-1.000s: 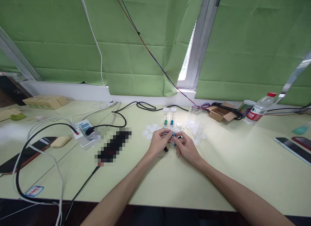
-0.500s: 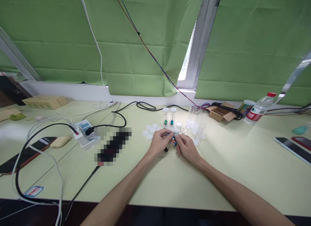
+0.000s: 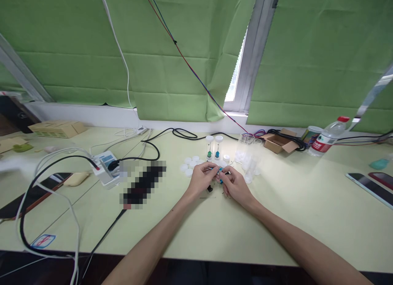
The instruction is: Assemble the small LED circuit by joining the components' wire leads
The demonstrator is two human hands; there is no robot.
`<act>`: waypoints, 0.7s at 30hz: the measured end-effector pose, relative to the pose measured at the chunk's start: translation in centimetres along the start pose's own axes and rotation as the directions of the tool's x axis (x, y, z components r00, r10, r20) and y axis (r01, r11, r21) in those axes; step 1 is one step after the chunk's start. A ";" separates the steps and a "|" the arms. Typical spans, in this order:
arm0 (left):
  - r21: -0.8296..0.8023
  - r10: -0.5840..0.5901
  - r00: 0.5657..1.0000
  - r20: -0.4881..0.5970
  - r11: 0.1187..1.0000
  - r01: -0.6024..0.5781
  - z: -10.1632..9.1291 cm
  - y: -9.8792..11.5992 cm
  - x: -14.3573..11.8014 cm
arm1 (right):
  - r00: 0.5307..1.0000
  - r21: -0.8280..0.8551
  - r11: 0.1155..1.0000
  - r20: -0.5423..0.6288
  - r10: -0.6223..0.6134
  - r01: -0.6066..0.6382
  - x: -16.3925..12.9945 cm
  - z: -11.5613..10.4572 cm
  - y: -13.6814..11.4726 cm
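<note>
My left hand [image 3: 202, 178] and my right hand [image 3: 236, 184] meet over the middle of the table, fingertips pinched together. Between them is a small blue part [image 3: 220, 175], mostly covered by the fingers, so its kind does not show. Below the left fingers lies a small black piece [image 3: 210, 189], and a thin metal pin [image 3: 208, 197] rests nearer to me. Just beyond the hands stand two clear capped tubes, one with a green-based piece [image 3: 209, 153] inside, the other with a blue-based piece [image 3: 217, 154].
White round caps [image 3: 188, 171] lie left of the hands. Clear empty tubes [image 3: 252, 164] stand to the right, near an open cardboard box [image 3: 278, 142] and a water bottle [image 3: 327, 140]. A white power strip [image 3: 106, 168] with cables sits left; phones [image 3: 370, 189] lie far right.
The fingers of my right hand have shifted slightly around the small blue part, which has turned a little. The arms and everything else on the table stay in place.
</note>
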State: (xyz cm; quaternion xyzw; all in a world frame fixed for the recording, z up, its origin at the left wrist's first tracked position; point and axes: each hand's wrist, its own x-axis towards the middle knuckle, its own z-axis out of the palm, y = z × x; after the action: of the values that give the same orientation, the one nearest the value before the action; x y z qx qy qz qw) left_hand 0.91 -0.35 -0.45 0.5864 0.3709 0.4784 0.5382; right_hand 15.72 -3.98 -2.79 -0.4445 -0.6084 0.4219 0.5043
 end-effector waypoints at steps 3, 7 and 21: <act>0.002 0.007 1.000 0.024 1.000 -0.007 0.0 0.0 0.0 | 1.000 -0.008 1.000 0.011 -0.010 0.010 0.0 0.0 0.1; 0.000 -0.001 0.999 0.034 1.000 0.001 0.0 0.2 0.0 | 1.000 -0.024 0.999 -0.001 -0.023 0.023 0.1 0.0 0.5; -0.004 0.006 1.000 -0.014 1.000 -0.006 0.2 0.1 0.0 | 1.000 -0.005 1.000 0.003 0.016 -0.016 0.1 0.0 0.3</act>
State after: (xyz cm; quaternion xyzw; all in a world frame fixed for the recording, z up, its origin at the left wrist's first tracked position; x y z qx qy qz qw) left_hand 1.10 -0.44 -0.35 0.5830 0.3718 0.4847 0.5357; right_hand 15.77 -3.84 -3.05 -0.4500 -0.6065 0.4249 0.4991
